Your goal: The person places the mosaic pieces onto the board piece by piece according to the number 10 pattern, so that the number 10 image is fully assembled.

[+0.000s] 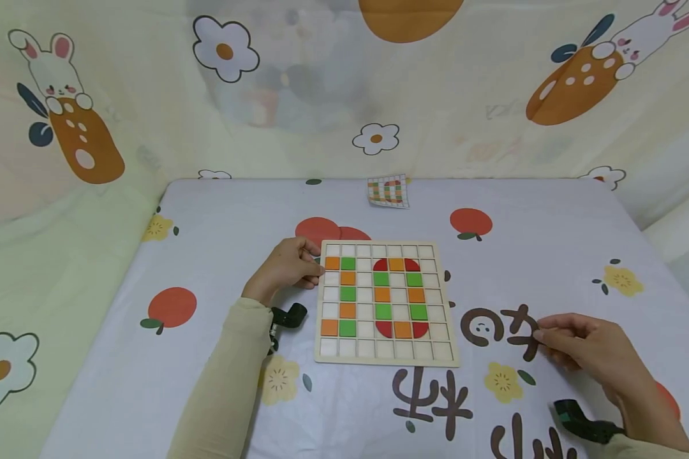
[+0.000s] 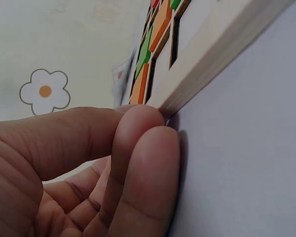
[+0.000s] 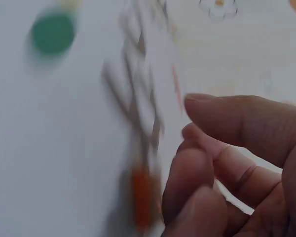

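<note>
A square wooden grid board point(image 1: 387, 303) lies on the cloth, with orange and green square tiles and red rounded corner tiles set in its cells. On the right, the tiles form a ring; at the left they make a column with side pieces. My left hand point(image 1: 289, 268) pinches the board's left edge; in the left wrist view, its fingers point(image 2: 153, 163) are right at the light wooden rim point(image 2: 207, 61). Right of the board, over brown printed lettering point(image 1: 519, 331), hovers my right hand point(image 1: 591, 344), fingers loosely bent with nothing visible between them.
Behind the board, a small card point(image 1: 388, 191) with a similar grid pattern stands near the back edge. A printed cloth point(image 1: 218, 223) covers the table, and a patterned curtain point(image 1: 298, 140) rises behind it. A blurred orange patch point(image 3: 142, 197) shows beside the right fingers.
</note>
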Motion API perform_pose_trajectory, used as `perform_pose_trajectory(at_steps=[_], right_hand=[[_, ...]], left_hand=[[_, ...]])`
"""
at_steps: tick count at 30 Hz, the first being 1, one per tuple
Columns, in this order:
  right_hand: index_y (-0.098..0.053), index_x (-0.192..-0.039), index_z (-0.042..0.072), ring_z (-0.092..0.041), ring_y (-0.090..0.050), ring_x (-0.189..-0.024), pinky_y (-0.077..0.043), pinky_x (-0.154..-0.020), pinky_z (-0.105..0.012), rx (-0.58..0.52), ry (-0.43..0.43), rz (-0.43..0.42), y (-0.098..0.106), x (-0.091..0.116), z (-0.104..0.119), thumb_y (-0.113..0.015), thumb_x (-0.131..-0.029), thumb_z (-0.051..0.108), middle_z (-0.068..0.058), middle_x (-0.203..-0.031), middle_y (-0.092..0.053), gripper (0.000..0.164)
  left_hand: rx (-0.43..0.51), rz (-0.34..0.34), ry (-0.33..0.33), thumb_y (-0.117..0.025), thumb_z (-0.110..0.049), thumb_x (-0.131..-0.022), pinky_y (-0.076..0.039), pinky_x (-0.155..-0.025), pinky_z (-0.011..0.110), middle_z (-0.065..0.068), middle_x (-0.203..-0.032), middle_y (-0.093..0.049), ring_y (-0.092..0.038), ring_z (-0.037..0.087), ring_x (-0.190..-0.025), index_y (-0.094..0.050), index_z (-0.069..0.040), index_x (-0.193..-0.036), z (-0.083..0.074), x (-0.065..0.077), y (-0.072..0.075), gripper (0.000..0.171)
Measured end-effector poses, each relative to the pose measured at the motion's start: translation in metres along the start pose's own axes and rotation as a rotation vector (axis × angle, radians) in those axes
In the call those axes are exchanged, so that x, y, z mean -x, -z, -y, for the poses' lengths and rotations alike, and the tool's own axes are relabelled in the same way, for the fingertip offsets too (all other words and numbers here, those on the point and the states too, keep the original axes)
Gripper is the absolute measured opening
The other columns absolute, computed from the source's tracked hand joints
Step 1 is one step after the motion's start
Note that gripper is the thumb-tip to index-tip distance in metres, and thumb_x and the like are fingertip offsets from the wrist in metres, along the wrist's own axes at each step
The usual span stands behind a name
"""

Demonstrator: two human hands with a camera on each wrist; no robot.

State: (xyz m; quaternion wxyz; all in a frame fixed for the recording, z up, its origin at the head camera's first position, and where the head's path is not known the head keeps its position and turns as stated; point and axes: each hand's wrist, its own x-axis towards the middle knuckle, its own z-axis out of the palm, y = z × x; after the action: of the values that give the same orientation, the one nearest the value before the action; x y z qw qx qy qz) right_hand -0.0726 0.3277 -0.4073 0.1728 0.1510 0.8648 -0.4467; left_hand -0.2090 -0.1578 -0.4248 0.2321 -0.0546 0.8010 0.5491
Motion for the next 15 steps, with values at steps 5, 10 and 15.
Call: perform_pose_trajectory(at_steps=[5, 10, 15], right_hand=[[-0.062, -0.133, -0.005, -0.013, -0.061, -0.069, -0.053, -0.059, -0.028, 0.101, -0.042, -0.047, 0.009, 0.006, -0.016, -0.082, -0.092, 0.037, 0.003, -0.077, -0.064, 0.062], [-0.062, -0.128, -0.009, -0.015, -0.064, -0.068, -0.054, -0.059, -0.027, 0.142, -0.093, -0.076, 0.008, 0.008, -0.016, -0.084, -0.089, 0.039, 0.001, -0.079, -0.065, 0.065], [-0.068, -0.114, -0.004, -0.014, -0.065, -0.073, -0.052, -0.06, -0.027, 0.204, -0.165, -0.078, 0.009, 0.01, -0.012, -0.087, -0.084, 0.046, 0.004, -0.082, -0.071, 0.061]], left_hand=[[-0.001, -0.001, 0.001, -0.079, -0.002, -0.091, -0.063, -0.063, 0.027, 0.012, -0.093, -0.062, -0.069, 0.017, -0.066, -0.058, -0.003, -0.121, -0.001, 0.001, 0.001, 0.036], [-0.005, -0.004, 0.008, -0.079, -0.002, -0.091, -0.063, -0.063, 0.027, 0.012, -0.093, -0.062, -0.07, 0.017, -0.067, -0.058, -0.004, -0.12, -0.001, 0.001, 0.001, 0.036], [-0.01, -0.002, 0.007, -0.079, -0.003, -0.091, -0.063, -0.064, 0.027, 0.012, -0.094, -0.063, -0.07, 0.017, -0.067, -0.058, -0.003, -0.121, -0.001, 0.001, 0.0, 0.036]])
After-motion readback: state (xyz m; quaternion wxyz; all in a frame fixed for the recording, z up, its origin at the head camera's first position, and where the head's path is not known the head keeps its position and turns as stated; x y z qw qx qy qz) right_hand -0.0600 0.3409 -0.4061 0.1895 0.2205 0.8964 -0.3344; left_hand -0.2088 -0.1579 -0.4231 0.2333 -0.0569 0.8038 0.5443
